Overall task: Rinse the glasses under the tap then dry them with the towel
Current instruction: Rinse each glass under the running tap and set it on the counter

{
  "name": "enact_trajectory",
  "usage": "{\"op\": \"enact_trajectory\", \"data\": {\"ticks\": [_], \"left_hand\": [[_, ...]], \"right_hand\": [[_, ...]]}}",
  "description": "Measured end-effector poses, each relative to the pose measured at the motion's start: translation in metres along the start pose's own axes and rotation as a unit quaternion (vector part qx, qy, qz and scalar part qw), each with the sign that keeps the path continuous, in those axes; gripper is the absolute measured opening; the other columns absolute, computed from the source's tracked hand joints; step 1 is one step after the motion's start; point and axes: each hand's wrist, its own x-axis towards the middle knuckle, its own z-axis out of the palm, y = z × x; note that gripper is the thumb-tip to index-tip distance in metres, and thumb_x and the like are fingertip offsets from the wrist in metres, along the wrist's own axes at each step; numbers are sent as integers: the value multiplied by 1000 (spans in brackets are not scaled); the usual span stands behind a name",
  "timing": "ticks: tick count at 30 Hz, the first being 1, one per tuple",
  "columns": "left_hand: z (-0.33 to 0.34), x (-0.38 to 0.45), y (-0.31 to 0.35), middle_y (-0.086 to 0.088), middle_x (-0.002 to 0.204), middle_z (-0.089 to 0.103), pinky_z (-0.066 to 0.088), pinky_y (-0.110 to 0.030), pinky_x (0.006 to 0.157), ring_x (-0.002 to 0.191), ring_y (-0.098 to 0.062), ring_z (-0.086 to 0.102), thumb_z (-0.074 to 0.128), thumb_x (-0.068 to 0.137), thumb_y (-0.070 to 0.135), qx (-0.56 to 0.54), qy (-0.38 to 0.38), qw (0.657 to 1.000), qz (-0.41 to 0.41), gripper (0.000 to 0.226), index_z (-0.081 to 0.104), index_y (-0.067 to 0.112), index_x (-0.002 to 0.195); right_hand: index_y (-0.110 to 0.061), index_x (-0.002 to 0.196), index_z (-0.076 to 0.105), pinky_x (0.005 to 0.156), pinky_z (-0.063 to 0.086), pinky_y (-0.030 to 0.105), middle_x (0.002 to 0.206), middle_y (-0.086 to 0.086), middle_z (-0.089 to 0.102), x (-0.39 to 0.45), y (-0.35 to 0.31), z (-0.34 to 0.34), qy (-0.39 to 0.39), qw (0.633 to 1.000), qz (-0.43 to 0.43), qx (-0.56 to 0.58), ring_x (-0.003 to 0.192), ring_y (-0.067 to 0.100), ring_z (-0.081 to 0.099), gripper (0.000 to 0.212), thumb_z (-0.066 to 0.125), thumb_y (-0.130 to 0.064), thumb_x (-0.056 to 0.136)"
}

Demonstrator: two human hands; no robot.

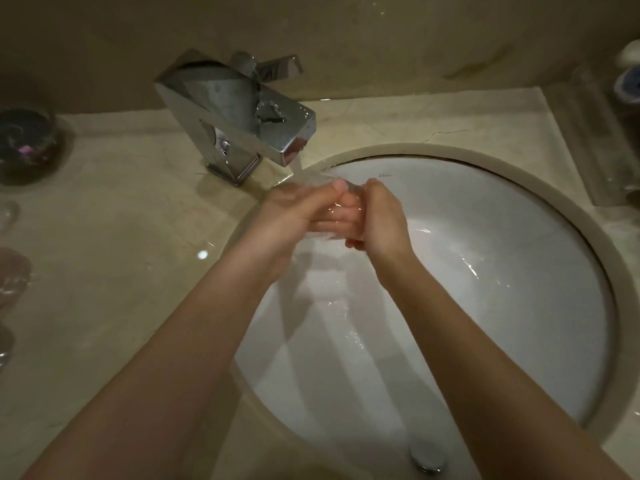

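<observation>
A clear glass sits between my two hands over the white sink basin, right under the running water from the chrome tap. My left hand grips the glass from the left; its fingers show through the clear wall. From the right, my right hand wraps the glass with curled fingers. Water runs off the glass and down the basin. No towel is in view.
A dark round bowl stands on the beige counter at far left. More clear glassware lines the left edge below it. A clear tray with small items sits at the back right. The drain plug lies near the basin's front.
</observation>
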Motion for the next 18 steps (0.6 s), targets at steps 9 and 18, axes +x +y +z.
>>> {"op": "enact_trajectory", "data": {"ticks": [9, 18], "left_hand": [[6, -12, -10, -23, 91, 73, 56, -37, 86, 86, -25, 71, 67, 87, 2, 108, -48, 991, 61, 13, 73, -7, 95], [12, -8, -2, -15, 83, 75, 55, -19, 63, 72, -19, 73, 63, 91, 11, -11, -8, 999, -45, 14, 72, 0, 88]], "right_hand": [[-11, 85, 59, 48, 54, 24, 81, 12, 69, 5, -22, -22, -101, 973, 206, -37, 59, 24, 67, 32, 35, -29, 96], [-16, 87, 59, 64, 55, 30, 75, -6, 62, -7, 31, 3, 105, 981, -160, 24, 71, 9, 62, 26, 36, -20, 99]]}}
